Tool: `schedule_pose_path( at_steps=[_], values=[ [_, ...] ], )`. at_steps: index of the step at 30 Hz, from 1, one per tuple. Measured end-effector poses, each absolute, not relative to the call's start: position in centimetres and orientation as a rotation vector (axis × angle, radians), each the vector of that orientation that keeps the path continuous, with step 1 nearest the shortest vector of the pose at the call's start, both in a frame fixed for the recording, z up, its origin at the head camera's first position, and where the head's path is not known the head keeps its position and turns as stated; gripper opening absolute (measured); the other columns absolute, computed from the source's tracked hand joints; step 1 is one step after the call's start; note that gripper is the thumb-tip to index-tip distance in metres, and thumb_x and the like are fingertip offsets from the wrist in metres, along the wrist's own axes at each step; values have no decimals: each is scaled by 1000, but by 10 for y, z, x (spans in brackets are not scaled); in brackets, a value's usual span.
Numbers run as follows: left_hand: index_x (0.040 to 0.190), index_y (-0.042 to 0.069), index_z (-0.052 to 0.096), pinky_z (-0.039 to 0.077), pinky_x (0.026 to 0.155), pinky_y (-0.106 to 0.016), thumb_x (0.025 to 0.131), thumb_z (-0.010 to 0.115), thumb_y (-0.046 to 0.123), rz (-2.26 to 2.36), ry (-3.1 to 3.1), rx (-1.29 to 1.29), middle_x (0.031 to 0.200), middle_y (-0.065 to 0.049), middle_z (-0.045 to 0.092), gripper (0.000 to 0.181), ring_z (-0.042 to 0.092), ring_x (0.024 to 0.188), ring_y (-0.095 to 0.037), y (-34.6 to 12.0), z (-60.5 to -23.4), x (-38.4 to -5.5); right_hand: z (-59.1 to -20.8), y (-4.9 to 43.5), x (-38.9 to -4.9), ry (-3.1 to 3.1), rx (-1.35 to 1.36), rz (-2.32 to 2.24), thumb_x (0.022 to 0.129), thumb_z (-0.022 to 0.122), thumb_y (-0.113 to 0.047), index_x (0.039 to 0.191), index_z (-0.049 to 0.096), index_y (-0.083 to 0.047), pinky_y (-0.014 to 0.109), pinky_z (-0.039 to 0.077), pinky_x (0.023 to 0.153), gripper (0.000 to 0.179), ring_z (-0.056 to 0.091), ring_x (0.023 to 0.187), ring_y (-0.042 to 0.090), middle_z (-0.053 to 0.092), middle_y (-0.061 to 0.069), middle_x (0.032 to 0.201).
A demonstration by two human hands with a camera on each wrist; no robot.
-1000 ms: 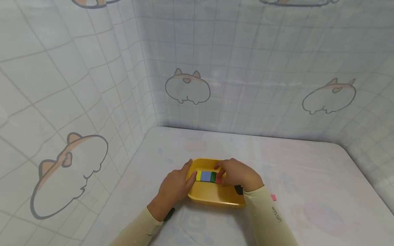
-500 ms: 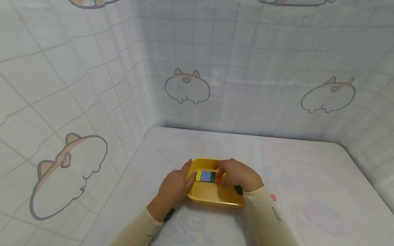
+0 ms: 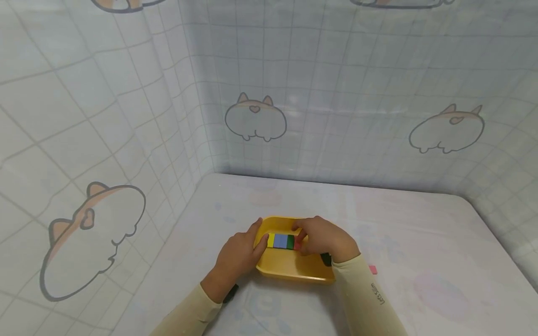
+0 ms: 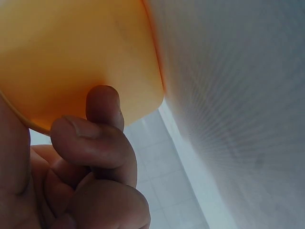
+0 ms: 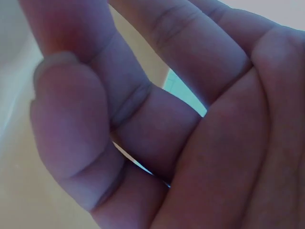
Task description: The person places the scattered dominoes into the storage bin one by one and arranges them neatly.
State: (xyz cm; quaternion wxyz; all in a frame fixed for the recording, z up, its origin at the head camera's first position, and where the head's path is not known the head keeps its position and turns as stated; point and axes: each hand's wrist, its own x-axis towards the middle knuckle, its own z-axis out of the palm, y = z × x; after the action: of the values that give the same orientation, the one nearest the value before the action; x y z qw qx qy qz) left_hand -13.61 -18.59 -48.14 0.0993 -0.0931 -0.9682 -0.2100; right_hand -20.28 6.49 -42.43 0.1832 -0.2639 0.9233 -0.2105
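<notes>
A yellow tray stands on the pale table cover, holding a row of coloured blocks: yellow block, blue block, green block and red block, side by side. The left hand grips the tray's left edge, thumb over the rim. The right hand reaches inside, fingers bent at the red block; whether they pinch it I cannot tell. A small pink piece lies outside the tray, near the right sleeve
</notes>
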Motion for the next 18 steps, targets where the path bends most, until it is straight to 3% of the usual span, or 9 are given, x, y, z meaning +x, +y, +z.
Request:
schedule_pose_path(
  at_steps=[18],
  values=[
    [158,10,48,46,59,-33,109,51,48,-615,-2880,-255,60,4,45,62,47,56,-14,-185,-486,-138,-407,81,-192,2686,-698,-598,86,86,-28,139,66,-19,46,54,90,57,67,104,19,74,0,114]
  ],
)
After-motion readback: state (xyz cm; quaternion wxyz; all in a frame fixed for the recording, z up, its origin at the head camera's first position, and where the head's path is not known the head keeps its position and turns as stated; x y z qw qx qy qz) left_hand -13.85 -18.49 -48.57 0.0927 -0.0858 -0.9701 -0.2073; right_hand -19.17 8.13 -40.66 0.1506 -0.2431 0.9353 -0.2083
